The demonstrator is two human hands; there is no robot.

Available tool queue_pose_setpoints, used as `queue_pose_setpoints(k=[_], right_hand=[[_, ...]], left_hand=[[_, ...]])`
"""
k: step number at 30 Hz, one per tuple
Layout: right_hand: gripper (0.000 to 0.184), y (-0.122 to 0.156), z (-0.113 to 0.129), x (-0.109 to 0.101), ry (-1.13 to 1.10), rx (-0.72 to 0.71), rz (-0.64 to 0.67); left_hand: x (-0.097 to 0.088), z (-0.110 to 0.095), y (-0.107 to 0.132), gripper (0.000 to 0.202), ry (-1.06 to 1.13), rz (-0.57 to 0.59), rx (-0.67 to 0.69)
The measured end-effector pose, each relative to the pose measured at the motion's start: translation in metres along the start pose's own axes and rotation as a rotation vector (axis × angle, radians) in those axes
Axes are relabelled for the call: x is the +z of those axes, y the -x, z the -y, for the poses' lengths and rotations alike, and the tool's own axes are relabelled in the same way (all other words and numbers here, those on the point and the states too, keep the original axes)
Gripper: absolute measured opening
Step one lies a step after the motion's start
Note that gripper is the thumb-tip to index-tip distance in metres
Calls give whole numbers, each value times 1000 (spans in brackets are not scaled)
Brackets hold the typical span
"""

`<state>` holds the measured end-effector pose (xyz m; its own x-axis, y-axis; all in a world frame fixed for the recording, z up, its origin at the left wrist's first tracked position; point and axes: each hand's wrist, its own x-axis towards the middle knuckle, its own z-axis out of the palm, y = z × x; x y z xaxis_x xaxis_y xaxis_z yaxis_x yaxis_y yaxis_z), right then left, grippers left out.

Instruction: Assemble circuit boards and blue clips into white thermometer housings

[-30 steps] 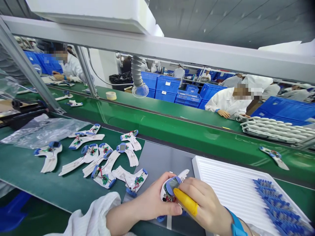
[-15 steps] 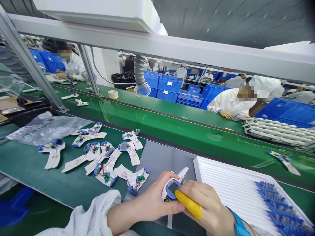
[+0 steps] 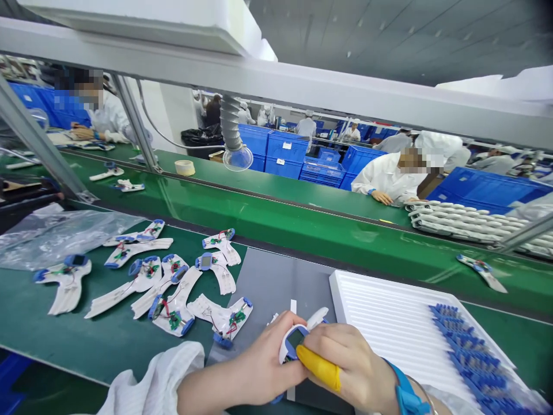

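Note:
Both my hands hold one white device half-shell [image 3: 296, 337] with a blue-rimmed screen, low in the middle of the view over a grey mat [image 3: 280, 282]. My left hand [image 3: 265, 360] grips it from the left, fingers wrapped round. My right hand [image 3: 349, 369], with a yellow finger cot on one finger and a blue wrist strap, presses on the screen part from the right. Several more open half-shells [image 3: 173, 282] with green boards and red wires lie on the green bench to the left.
A white ribbed tray [image 3: 389, 323] with several small blue parts [image 3: 470, 357] sits at the right. A clear plastic bag [image 3: 56, 230] lies at the far left. Beyond runs a green conveyor [image 3: 302, 225] with a loose shell [image 3: 481, 271]. Co-workers in white coats sit opposite, near blue crates.
The view has shifted slightly right and down. My hands have kept their grip on the shell, turning it a little; the yellow-capped finger still presses by the screen.

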<state>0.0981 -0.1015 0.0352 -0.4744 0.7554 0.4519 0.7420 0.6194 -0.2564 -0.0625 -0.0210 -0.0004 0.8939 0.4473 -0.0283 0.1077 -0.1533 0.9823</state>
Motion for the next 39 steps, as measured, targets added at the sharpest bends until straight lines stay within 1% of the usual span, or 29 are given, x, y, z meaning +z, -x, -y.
queue_pose_setpoints(k=[4, 5, 6, 7, 10, 11, 12, 13, 14, 16, 18, 20, 23, 28, 32, 36, 38, 39], right_hand=[[27, 11, -2, 4, 49, -98, -89], [26, 17, -4, 5, 63, -103, -98], [26, 25, -6, 6, 100, -50, -89], [26, 35, -10, 6, 159, 62, -63], [37, 72, -25, 5, 405, 579, 31], [38, 85, -30, 5, 474, 718, 52], [35, 96, -34, 6, 515, 816, 77], [32, 106, -37, 8, 527, 880, 111], [30, 113, -39, 11, 530, 932, 154], [33, 120, -39, 19, 518, 1006, 237], [33, 120, -37, 27, 508, 1057, 291], [27, 115, -34, 33, 497, 1096, 321], [23, 108, -35, 36, 451, 1141, 357], [26, 98, -41, 41, 365, 1173, 385], [26, 89, -42, 45, 339, 1188, 390], [26, 78, -38, 51, 324, 1182, 399], [31, 74, -38, 52, 317, 1184, 408], [35, 73, -40, 50, 318, 1189, 411]], left_hand=[[6, 4, -5, 33, -34, 18, 79], [7, 7, -7, 34, -6, 15, 77], [8, 11, -8, 35, 43, -1, 57], [8, 14, -9, 36, 113, -28, 15], [5, 23, -14, 45, 386, -166, -201], [3, 23, -15, 48, 482, -220, -277], [2, 22, -17, 49, 574, -274, -347], [1, 20, -19, 50, 659, -331, -405], [1, 17, -20, 50, 730, -388, -446], [1, 11, -23, 49, 819, -483, -493], [3, 7, -25, 49, 846, -547, -497], [4, 7, -25, 51, 861, -583, -481], [5, 9, -25, 53, 870, -614, -483], [2, 14, -23, 48, 880, -654, -507], [-1, 19, -20, 54, 878, -656, -519], [-4, 24, -16, 63, 894, -634, -521], [-5, 26, -14, 63, 908, -623, -518], [-5, 27, -13, 63, 918, -620, -518]])
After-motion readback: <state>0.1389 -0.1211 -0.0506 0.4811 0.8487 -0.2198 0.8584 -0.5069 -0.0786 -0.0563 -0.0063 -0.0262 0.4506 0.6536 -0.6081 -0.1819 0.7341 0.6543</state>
